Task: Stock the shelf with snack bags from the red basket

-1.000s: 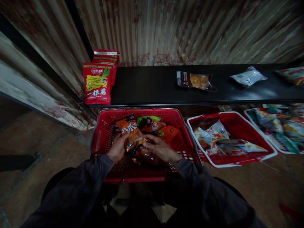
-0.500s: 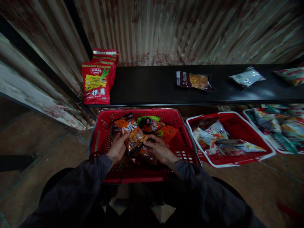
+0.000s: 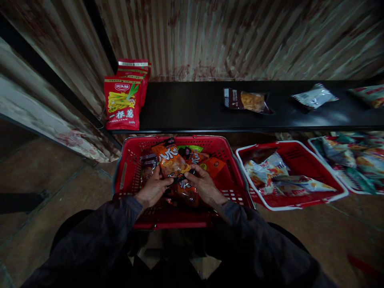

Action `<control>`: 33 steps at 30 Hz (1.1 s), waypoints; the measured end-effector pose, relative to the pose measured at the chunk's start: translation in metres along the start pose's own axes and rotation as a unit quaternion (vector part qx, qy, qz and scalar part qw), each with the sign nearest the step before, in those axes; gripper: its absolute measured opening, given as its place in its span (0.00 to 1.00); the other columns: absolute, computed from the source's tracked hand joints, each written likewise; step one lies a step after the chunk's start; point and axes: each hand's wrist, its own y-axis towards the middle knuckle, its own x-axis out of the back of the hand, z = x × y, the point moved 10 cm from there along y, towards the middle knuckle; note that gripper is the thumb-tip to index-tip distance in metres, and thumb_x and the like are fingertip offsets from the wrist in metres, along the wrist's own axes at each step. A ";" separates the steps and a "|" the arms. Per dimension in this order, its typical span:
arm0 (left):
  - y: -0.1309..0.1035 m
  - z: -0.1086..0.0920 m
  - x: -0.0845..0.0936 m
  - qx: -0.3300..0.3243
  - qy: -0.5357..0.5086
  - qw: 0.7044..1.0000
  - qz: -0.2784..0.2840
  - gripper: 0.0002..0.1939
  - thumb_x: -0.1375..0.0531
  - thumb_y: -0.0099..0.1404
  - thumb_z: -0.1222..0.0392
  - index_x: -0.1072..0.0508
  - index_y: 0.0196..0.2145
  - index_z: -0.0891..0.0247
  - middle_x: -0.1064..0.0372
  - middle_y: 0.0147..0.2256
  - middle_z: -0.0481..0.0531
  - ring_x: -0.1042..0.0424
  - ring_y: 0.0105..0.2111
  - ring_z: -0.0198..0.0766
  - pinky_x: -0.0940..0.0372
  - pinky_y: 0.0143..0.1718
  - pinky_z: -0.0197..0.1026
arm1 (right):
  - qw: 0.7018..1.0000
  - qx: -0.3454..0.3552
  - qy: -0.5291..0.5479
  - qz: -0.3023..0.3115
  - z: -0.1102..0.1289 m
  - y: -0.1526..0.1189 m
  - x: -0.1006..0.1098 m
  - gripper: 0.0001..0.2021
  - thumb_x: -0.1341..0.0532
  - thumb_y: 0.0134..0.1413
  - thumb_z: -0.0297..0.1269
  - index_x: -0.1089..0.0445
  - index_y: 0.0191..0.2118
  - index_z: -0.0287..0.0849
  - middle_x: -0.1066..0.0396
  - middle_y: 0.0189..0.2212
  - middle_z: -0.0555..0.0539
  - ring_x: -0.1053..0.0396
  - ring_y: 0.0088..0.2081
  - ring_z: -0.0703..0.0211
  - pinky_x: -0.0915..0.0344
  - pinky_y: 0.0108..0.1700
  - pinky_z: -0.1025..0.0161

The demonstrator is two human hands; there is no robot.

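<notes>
Between my two hands is an orange snack bag (image 3: 171,160) with a clear lower part and white lettering, held over the red shopping basket (image 3: 132,220). My left hand (image 3: 153,189) pinches its lower left side, thumb on the front. At its lower right corner, my right hand (image 3: 204,185) grips the edge with thumb and fingers. Under and around it lie more packets: another orange bag (image 3: 186,194) below, an orange packet (image 3: 215,166) to the right, a dark brown packet (image 3: 147,165) to the left, and a green one partly hidden behind.
A black shelf (image 3: 186,108) runs behind the basket. On it stand red snack bags (image 3: 122,105) at the left, a brown packet (image 3: 247,101) and a silvery packet (image 3: 315,97). At the right, a white-rimmed red basket (image 3: 322,194) holds several packets, with another filled basket (image 3: 360,160) beyond.
The orange bag has shifted slightly right and tilted in my hands. My left hand has moved right along its lower edge, uncovering the dark brown packet.
</notes>
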 end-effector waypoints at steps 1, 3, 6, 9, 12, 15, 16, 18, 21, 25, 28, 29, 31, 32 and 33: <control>0.000 0.000 -0.001 -0.001 0.001 1.000 0.002 0.40 0.33 0.45 0.72 0.42 0.55 0.57 0.29 0.48 0.55 0.28 0.46 0.43 0.38 0.51 0.48 | 1.000 -0.002 0.000 0.002 0.000 0.000 -0.001 0.19 0.26 0.27 0.38 0.32 0.29 0.44 0.28 0.25 0.57 0.33 0.23 0.69 0.35 0.28 0.69; -0.001 -0.002 -0.003 -0.008 0.003 1.000 0.013 0.42 0.33 0.45 0.72 0.42 0.56 0.56 0.31 0.51 0.54 0.31 0.49 0.43 0.40 0.54 0.47 | 1.000 -0.003 0.006 0.005 0.000 -0.001 -0.002 0.19 0.26 0.27 0.37 0.32 0.29 0.44 0.28 0.25 0.57 0.33 0.24 0.69 0.35 0.29 0.69; -0.003 -0.004 -0.009 -0.017 0.007 0.999 0.035 0.45 0.34 0.45 0.73 0.46 0.59 0.54 0.33 0.53 0.53 0.34 0.53 0.43 0.44 0.56 0.46 | 1.000 -0.006 0.017 0.003 -0.001 -0.002 -0.002 0.18 0.25 0.26 0.36 0.31 0.28 0.44 0.28 0.27 0.56 0.32 0.27 0.67 0.33 0.31 0.68; -0.005 -0.003 -0.013 -0.019 0.005 0.998 0.058 0.49 0.35 0.45 0.74 0.50 0.61 0.54 0.35 0.55 0.54 0.36 0.55 0.44 0.45 0.57 0.46 | 1.000 -0.013 0.024 0.002 -0.004 -0.003 0.000 0.18 0.26 0.26 0.35 0.30 0.28 0.44 0.28 0.27 0.56 0.31 0.29 0.67 0.33 0.33 0.67; -0.005 -0.003 -0.014 -0.025 0.008 0.997 0.071 0.50 0.36 0.46 0.74 0.52 0.62 0.55 0.36 0.56 0.55 0.38 0.56 0.45 0.46 0.58 0.47 | 0.999 -0.019 0.031 0.020 -0.007 -0.003 -0.002 0.18 0.26 0.28 0.34 0.30 0.30 0.43 0.27 0.29 0.55 0.31 0.31 0.66 0.33 0.34 0.68; -0.004 -0.002 -0.013 -0.028 0.018 0.997 0.073 0.51 0.37 0.46 0.75 0.54 0.63 0.55 0.37 0.56 0.55 0.38 0.56 0.46 0.46 0.57 0.48 | 0.998 -0.027 0.034 0.038 -0.007 -0.003 -0.005 0.19 0.26 0.30 0.35 0.29 0.34 0.44 0.26 0.31 0.55 0.31 0.30 0.67 0.34 0.33 0.69; -0.004 -0.001 -0.013 -0.027 0.021 0.997 0.074 0.51 0.37 0.46 0.75 0.54 0.63 0.55 0.37 0.57 0.55 0.38 0.56 0.46 0.46 0.57 0.48 | 0.998 -0.030 0.030 0.041 -0.008 -0.004 -0.005 0.19 0.26 0.31 0.35 0.29 0.35 0.45 0.26 0.32 0.55 0.31 0.29 0.68 0.34 0.31 0.69; -0.004 0.000 -0.014 -0.024 0.022 0.996 0.077 0.51 0.38 0.46 0.75 0.55 0.64 0.54 0.37 0.57 0.55 0.38 0.56 0.47 0.46 0.57 0.49 | 0.998 -0.036 0.020 0.040 -0.008 -0.004 -0.006 0.20 0.27 0.32 0.36 0.28 0.36 0.45 0.26 0.32 0.55 0.32 0.27 0.69 0.36 0.28 0.71; -0.005 0.001 -0.016 -0.021 0.020 0.996 0.085 0.51 0.38 0.46 0.75 0.55 0.64 0.53 0.37 0.57 0.54 0.38 0.56 0.47 0.45 0.56 0.48 | 0.998 -0.048 0.011 0.046 -0.009 -0.004 -0.007 0.21 0.26 0.32 0.37 0.27 0.38 0.46 0.25 0.31 0.55 0.33 0.24 0.71 0.38 0.26 0.72; -0.007 -0.003 -0.018 -0.020 0.046 0.995 0.091 0.49 0.37 0.48 0.73 0.53 0.64 0.52 0.35 0.55 0.54 0.36 0.54 0.47 0.43 0.55 0.49 | 0.995 -0.041 0.002 0.091 -0.006 -0.006 -0.014 0.22 0.26 0.31 0.38 0.26 0.39 0.47 0.24 0.31 0.54 0.30 0.27 0.66 0.33 0.32 0.67; -0.005 -0.014 -0.011 -0.041 0.076 0.994 0.065 0.47 0.35 0.50 0.69 0.51 0.63 0.54 0.33 0.52 0.56 0.34 0.52 0.49 0.42 0.54 0.49 | 0.995 0.007 -0.016 0.097 0.005 -0.008 -0.015 0.25 0.27 0.34 0.40 0.27 0.44 0.49 0.23 0.37 0.52 0.27 0.36 0.58 0.32 0.41 0.60; -0.004 -0.019 -0.005 -0.053 0.088 0.994 0.039 0.45 0.35 0.51 0.67 0.49 0.63 0.54 0.32 0.52 0.57 0.34 0.52 0.49 0.42 0.54 0.50 | 0.995 0.026 -0.025 0.095 0.009 -0.009 -0.014 0.26 0.28 0.35 0.40 0.28 0.46 0.49 0.24 0.40 0.51 0.27 0.40 0.56 0.32 0.45 0.58; -0.003 -0.031 0.011 -0.084 0.118 0.989 -0.033 0.42 0.33 0.50 0.64 0.44 0.60 0.56 0.33 0.52 0.58 0.35 0.52 0.50 0.43 0.54 0.50 | 0.993 0.061 -0.045 0.088 0.016 -0.011 -0.014 0.27 0.29 0.38 0.41 0.30 0.48 0.50 0.25 0.45 0.50 0.28 0.45 0.52 0.34 0.49 0.54; -0.003 -0.036 0.018 -0.100 0.131 0.984 -0.066 0.40 0.32 0.50 0.63 0.41 0.59 0.57 0.34 0.52 0.59 0.36 0.52 0.50 0.43 0.55 0.50 | 0.992 0.078 -0.056 0.085 0.019 -0.012 -0.014 0.26 0.29 0.40 0.42 0.30 0.49 0.50 0.26 0.46 0.49 0.29 0.47 0.51 0.35 0.51 0.52; -0.004 -0.041 0.022 -0.114 0.137 0.980 -0.087 0.38 0.32 0.49 0.62 0.38 0.58 0.58 0.35 0.53 0.59 0.36 0.53 0.49 0.43 0.55 0.50 | 0.990 0.094 -0.070 0.084 0.022 -0.013 -0.014 0.25 0.30 0.41 0.43 0.30 0.49 0.49 0.27 0.47 0.49 0.30 0.48 0.51 0.36 0.52 0.52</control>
